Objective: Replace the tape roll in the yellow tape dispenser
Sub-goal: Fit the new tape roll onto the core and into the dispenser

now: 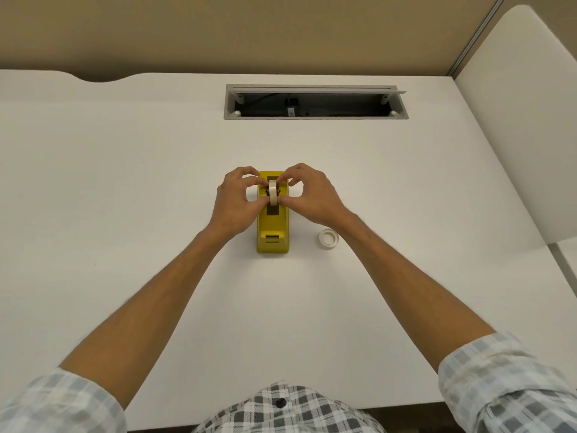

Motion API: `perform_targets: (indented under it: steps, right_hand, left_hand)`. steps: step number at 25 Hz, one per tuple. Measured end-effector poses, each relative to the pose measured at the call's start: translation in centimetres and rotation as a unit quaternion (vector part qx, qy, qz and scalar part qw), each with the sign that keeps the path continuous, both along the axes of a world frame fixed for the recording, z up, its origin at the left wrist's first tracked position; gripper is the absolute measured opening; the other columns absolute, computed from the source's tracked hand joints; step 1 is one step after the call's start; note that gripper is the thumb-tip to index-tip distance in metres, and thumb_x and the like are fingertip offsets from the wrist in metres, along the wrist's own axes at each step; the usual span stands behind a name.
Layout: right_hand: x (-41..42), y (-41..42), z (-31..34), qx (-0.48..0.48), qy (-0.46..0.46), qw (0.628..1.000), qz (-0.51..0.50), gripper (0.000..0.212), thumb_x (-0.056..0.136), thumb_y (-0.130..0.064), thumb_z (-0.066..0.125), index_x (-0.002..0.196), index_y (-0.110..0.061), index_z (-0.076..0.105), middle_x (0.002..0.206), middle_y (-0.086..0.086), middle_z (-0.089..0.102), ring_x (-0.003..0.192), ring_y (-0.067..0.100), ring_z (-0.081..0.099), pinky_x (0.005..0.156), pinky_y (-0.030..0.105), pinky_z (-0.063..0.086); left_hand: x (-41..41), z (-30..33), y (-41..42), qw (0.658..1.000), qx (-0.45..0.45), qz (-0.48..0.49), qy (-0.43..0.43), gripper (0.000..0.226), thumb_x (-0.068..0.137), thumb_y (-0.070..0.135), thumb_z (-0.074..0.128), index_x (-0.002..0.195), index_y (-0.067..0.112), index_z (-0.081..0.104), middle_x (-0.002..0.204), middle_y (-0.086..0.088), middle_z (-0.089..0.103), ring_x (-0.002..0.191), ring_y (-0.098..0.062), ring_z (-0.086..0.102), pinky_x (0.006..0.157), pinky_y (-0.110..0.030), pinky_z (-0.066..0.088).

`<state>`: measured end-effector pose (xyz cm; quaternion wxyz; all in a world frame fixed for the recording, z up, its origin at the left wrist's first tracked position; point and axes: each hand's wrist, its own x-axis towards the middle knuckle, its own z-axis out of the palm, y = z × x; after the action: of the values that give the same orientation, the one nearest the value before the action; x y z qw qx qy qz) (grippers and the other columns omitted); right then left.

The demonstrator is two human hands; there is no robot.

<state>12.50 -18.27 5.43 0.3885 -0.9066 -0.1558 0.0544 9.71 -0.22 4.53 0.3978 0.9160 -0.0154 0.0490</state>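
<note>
I have the tape roll (273, 192) pinched edge-on between my left hand (234, 204) and right hand (312, 196) over the yellow dispenser (272, 228) on the worktop (125, 182); light, stiff, probably slick, so I'd grip its flat sides.

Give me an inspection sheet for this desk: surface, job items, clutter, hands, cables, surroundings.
Surface: white desk, mostly bare.
Job items: yellow dispenser flat at centre; tape roll upright on a dark hub over its slot; second roll lying flat to the right of the dispenser.
Clutter: nothing seen.
Hands: left hand and right hand both pinch the tape roll from either side.
Cables: dark cable and plug inside the open tray.
Surroundings: tan wall behind, white panel on the right.
</note>
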Motion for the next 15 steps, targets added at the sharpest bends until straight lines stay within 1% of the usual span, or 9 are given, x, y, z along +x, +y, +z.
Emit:
perform_targets:
  steps: [2, 3, 6, 9, 12, 15]
  right_hand:
    - [-0.2, 0.0, 0.1, -0.004, -0.003, 1.0, 0.007, 0.045, 0.078, -0.035, 0.073, 0.121, -0.025, 0.064, 0.121, -0.008, 0.061, 0.101, 0.009, 0.06, 0.085, 0.039, 0.055]
    - [-0.3, 0.0, 0.1, -0.006, -0.004, 1.0, 0.013, 0.046, 0.078, -0.035, 0.072, 0.123, -0.027, 0.063, 0.122, -0.008, 0.06, 0.102, 0.009, 0.06, 0.084, 0.039, 0.054]
    - [-0.7, 0.1, -0.2, -0.016, -0.006, 1.0, 0.019, 0.037, 0.079, -0.033, 0.071, 0.115, -0.028, 0.068, 0.123, -0.01, 0.056, 0.1, 0.009, 0.059, 0.081, 0.039, 0.054]
    - [-1.0, 0.2, -0.4, -0.019, -0.008, 1.0, 0.016, 0.034, 0.079, -0.031, 0.071, 0.113, -0.029, 0.068, 0.125, -0.011, 0.054, 0.101, 0.01, 0.059, 0.08, 0.04, 0.054]
    - [-1.3, 0.3, -0.3, -0.018, -0.014, 1.0, 0.014, 0.037, 0.079, -0.033, 0.069, 0.116, -0.03, 0.066, 0.126, -0.011, 0.054, 0.104, 0.01, 0.058, 0.082, 0.037, 0.053]
    - [-1.6, 0.3, -0.1, -0.032, -0.053, 0.998, 0.013, 0.041, 0.079, -0.038, 0.069, 0.119, -0.028, 0.065, 0.123, -0.01, 0.058, 0.106, 0.009, 0.058, 0.083, 0.032, 0.051]
  left_hand:
    - [-0.1, -0.1, 0.0, 1.0, -0.005, 0.0, -0.001, 0.025, 0.081, 0.021, 0.073, 0.105, 0.018, 0.071, 0.127, -0.002, 0.057, 0.124, -0.022, 0.047, 0.103, -0.046, 0.04]
    - [-0.3, -0.2, 0.0, 1.0, -0.007, 0.0, -0.001, 0.026, 0.081, 0.02, 0.072, 0.106, 0.019, 0.071, 0.128, -0.002, 0.057, 0.124, -0.021, 0.046, 0.103, -0.045, 0.04]
    - [-0.8, -0.6, -0.2, 1.0, -0.018, 0.0, -0.003, 0.033, 0.079, 0.018, 0.073, 0.112, 0.019, 0.068, 0.128, -0.001, 0.055, 0.124, -0.02, 0.046, 0.102, -0.04, 0.041]
    - [-1.5, -0.8, -0.3, 0.999, -0.035, -0.004, -0.004, 0.045, 0.076, 0.019, 0.073, 0.12, 0.017, 0.062, 0.131, -0.001, 0.052, 0.126, -0.019, 0.045, 0.103, -0.037, 0.04]
    - [-1.8, -0.8, -0.2, 0.998, -0.051, -0.027, 0.013, 0.058, 0.073, 0.025, 0.069, 0.129, 0.02, 0.056, 0.138, 0.0, 0.046, 0.132, -0.018, 0.037, 0.108, -0.041, 0.037]
    - [-1.5, -0.8, 0.1, 0.998, -0.028, -0.053, 0.016, 0.056, 0.08, 0.034, 0.072, 0.133, 0.027, 0.054, 0.147, 0.002, 0.038, 0.139, -0.019, 0.028, 0.111, -0.043, 0.032]
